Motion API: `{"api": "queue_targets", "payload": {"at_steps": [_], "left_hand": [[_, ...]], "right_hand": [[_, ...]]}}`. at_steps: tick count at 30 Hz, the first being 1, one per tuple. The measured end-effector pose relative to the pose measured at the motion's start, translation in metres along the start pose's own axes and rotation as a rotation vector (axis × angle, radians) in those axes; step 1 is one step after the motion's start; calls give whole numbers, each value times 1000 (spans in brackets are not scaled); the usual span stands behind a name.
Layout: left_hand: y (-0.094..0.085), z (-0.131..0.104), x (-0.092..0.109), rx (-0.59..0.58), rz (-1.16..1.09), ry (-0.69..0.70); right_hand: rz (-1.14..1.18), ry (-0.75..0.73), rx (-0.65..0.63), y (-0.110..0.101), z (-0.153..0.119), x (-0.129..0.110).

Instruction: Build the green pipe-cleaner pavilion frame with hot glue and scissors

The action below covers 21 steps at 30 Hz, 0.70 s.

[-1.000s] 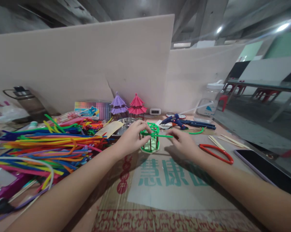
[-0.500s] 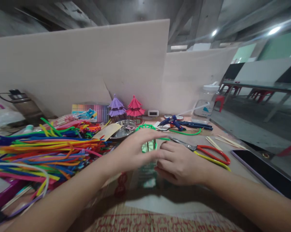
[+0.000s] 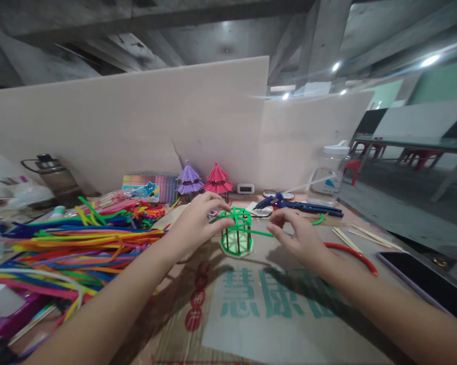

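A small frame of green pipe cleaner with dark posts (image 3: 238,242) stands upright on the printed cardboard. My left hand (image 3: 201,220) is at its left side, the fingers curved round the green top with thumb and fingers apart. A green strip (image 3: 261,233) runs from the frame to the right. Its far end lies at the fingertips of my right hand (image 3: 295,233), whose thumb and index finger are curved; whether they pinch the strip is too small to tell. Behind stand a purple pagoda model (image 3: 189,178) and a red one (image 3: 217,177).
Bundled pipe cleaners (image 3: 99,248) cover the left side. Behind to the right are a blue glue gun (image 3: 276,201) and a clear bottle (image 3: 329,175). Red-handled scissors (image 3: 355,254), wooden sticks (image 3: 346,239) and a phone (image 3: 422,279) lie at the right.
My hands have moved apart, uncovering the green frame. My right hand has shifted right over the scissors, and its closed fingers have loosened. The head view has tilted up.
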<state>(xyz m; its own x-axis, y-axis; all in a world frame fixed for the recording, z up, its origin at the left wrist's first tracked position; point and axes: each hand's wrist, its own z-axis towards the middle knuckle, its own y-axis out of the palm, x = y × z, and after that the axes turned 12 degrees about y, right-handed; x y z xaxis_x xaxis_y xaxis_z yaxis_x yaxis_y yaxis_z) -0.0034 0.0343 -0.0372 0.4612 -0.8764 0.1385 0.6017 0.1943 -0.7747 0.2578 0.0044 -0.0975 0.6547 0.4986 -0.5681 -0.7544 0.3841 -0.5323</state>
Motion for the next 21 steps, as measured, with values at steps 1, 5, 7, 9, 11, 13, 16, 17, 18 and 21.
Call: {"api": "queue_targets", "payload": {"at_steps": [1,5,7,9,11,13,16,17,18,21], "left_hand": [[3,-1,-4,-47,-11,9],[19,-5,-6,-131,-30,4],[24,-6,-4,-117,-24,26],[27,-7,-2,-109,-17,51],[30,-8,-1,-111,-17,64],[34,-9,-1,-103,-38,61],[41,-11,-1,-45,-87,47],[43,-12,-1,-23,-102,43],[45,-12,-1,-6,-115,41],[47,-12,2,16,-151,54]], "right_hand": [[4,18,-33,3,0,3],[-2,32,-120,13,-7,6],[-10,9,-120,16,-10,6],[-11,-19,-97,19,-11,7],[-2,-46,-74,21,-11,7],[12,-78,-58,23,-11,8],[29,-103,-44,24,-11,9],[29,-99,-47,24,-11,9],[24,-89,-52,24,-11,9],[6,-67,-66,23,-12,9]]}}
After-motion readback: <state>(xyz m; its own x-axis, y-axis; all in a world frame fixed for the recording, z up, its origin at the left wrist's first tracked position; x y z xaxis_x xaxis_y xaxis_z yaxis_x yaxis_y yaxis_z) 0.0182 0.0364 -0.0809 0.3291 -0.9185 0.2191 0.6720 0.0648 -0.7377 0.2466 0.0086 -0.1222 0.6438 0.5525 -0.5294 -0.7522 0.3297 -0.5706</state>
